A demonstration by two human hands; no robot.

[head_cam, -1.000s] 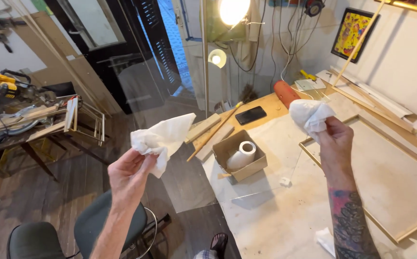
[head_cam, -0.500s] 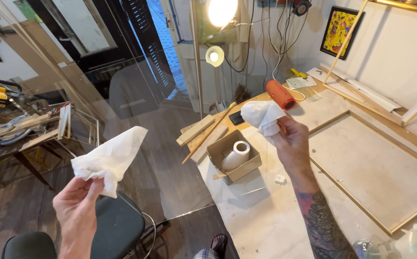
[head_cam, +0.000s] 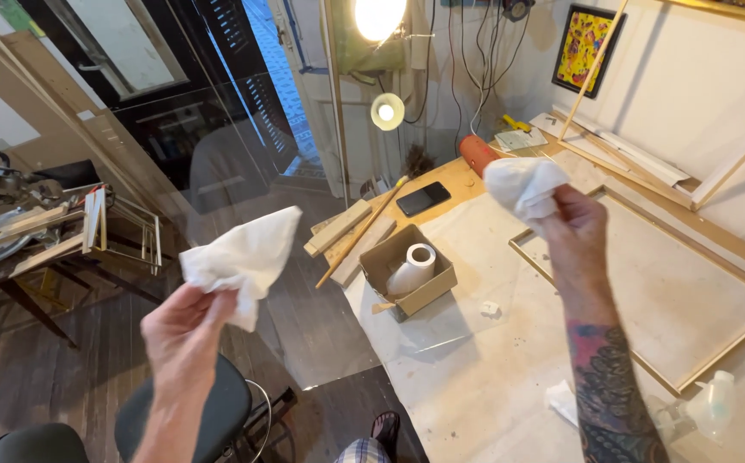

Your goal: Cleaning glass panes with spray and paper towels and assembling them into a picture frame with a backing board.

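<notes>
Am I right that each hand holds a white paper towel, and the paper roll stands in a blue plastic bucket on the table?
Not quite. The head view shows the paper roll standing in an open brown cardboard box, not a blue plastic bucket. The rest holds: the left hand and the right hand each hold a white paper towel, and the box is on the table.

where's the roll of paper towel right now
In the head view, the paper towel roll lies in the open cardboard box on the worktable, centre frame, just below the black phone.
</notes>
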